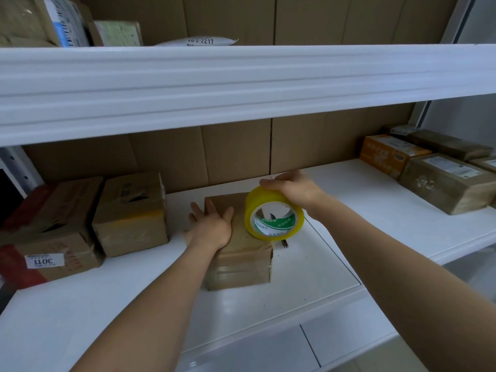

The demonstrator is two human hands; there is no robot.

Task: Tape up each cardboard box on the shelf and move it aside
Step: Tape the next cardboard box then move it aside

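Mid-taping: left hand (212,226) flat, fingers straight, pressing small brown cardboard box (241,261) on white shelf (335,267); right hand (292,189) gripping yellow tape roll (273,213) atop it. Taped-looking boxes (128,213) left of it; moving aside pending.

Brown cardboard box (241,253) flat mid-shelf; yellow tape roll (273,213) upright on it

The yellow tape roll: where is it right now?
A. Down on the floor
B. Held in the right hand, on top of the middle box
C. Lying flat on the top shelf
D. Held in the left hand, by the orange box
B: the right hand grips the yellow tape roll over the middle box, while the left hand lies flat on that box.
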